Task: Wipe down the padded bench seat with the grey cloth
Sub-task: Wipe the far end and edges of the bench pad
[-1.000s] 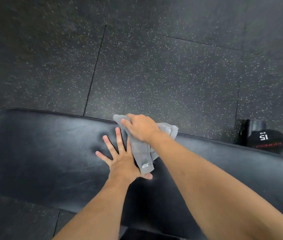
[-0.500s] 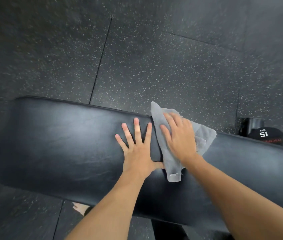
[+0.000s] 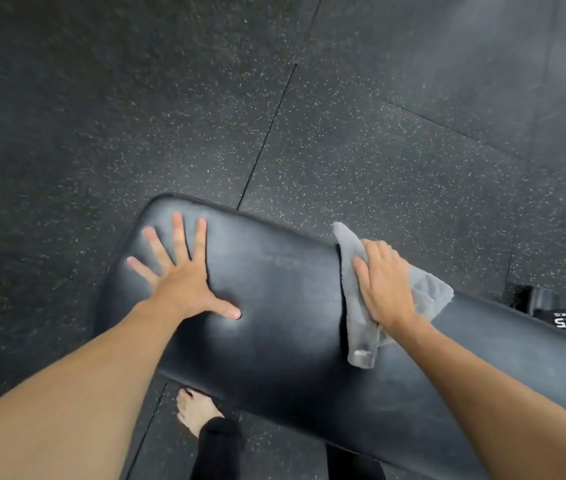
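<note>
Left hand [image 3: 179,282]: mine, flat on the bench, palm down, fingers fanned wide and thumb stuck out toward the middle, pressing near the rounded end of the pad, holding nothing
Right hand [image 3: 383,284]: mine too, laid palm down on top of the cloth, fingers together and pointing to the far edge, pressing the cloth onto the pad rather than pinching it
Grey cloth [image 3: 357,327]: bunched under my right hand, stretched across the pad from the far edge toward the near edge; one corner pokes up past the far edge, a rumpled flap spills out to the right of my hand, and a folded tail trails toward the near edge
Padded bench seat [image 3: 281,306]: black, glossy, running from its rounded end on the left off to the lower right; bare pad shows between my two hands, which sit well apart
Dumbbell [image 3: 565,322]: black, on the floor beyond the far edge at the right, marked 15 KG, upside down from where I stand
Floor [image 3: 205,98]: dark speckled rubber tiles with seams between them
Foot [image 3: 195,410]: mine, bare, on the floor just by the near edge, dark trouser leg above it
</note>
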The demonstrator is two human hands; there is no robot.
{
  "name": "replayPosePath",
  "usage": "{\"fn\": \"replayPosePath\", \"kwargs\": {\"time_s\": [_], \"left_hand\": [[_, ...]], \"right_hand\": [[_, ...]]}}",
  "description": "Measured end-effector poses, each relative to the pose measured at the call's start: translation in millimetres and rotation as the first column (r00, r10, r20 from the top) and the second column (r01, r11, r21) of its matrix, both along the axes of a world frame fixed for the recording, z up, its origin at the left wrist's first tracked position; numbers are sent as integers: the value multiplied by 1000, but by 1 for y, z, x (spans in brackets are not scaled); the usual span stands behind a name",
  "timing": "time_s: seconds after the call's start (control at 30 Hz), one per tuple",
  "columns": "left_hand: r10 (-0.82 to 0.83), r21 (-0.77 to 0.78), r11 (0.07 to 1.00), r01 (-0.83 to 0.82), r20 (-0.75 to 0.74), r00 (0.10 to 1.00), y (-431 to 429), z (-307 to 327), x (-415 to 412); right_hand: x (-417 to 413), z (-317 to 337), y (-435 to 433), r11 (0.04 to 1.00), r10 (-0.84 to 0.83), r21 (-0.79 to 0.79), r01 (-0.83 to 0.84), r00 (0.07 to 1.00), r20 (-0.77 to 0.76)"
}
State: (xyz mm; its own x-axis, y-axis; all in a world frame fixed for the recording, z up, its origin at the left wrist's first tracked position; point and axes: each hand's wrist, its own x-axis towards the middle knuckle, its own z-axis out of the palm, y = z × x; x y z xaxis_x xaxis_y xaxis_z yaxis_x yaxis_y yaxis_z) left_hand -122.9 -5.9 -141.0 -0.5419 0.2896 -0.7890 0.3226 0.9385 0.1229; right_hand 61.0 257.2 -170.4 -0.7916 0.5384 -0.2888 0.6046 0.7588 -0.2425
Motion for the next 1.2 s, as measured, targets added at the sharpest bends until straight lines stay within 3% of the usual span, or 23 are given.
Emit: {"fn": "replayPosePath", "kwargs": {"time_s": [0.23, 0.33, 0.47, 0.67, 0.8, 0.9, 0.97, 1.03, 1.1, 1.2], "left_hand": [[27, 27, 999, -28, 28, 999, -6, -4, -2], [40, 5, 999, -41, 40, 998, -4, -2, -4], [34, 19, 999, -34, 24, 999, -5, -2, -3], [35, 116, 993, -33, -17, 999, -11, -10, -1], [18, 197, 980, 2, -97, 995, -17, -16, 4], [103, 417, 908, -38, -136, 985, -34, -23, 8], [299, 642, 749, -162, -109, 948, -59, -21, 5], [467, 769, 596, -233, -96, 879, -92, -16, -4], [554, 776, 582, -245, -158, 818, -127, -11, -12], [621, 723, 622, -302, -221, 752, -167, -8, -20]], "right_hand": [[-173, 12, -92, 913, 153, -386, -130, 988, 29], [-216, 12, -125, 867, 223, -452, -208, 975, -21], [-200, 3, -133, 897, 273, -343, -279, 960, -65], [-126, 0, -99, 981, 173, -81, -175, 984, -32], [-127, 1, -102, 991, 41, -127, -46, 998, -47], [-169, 3, -124, 974, -26, -225, 16, 999, -42], [-204, 4, -150, 972, 47, -226, -62, 997, -68], [-240, 1, -184, 969, 149, -190, -158, 987, -59], [-265, -2, -224, 942, 325, -97, -320, 945, 30], [-275, -4, -266, 828, 539, 78, -555, 827, 158]]}}
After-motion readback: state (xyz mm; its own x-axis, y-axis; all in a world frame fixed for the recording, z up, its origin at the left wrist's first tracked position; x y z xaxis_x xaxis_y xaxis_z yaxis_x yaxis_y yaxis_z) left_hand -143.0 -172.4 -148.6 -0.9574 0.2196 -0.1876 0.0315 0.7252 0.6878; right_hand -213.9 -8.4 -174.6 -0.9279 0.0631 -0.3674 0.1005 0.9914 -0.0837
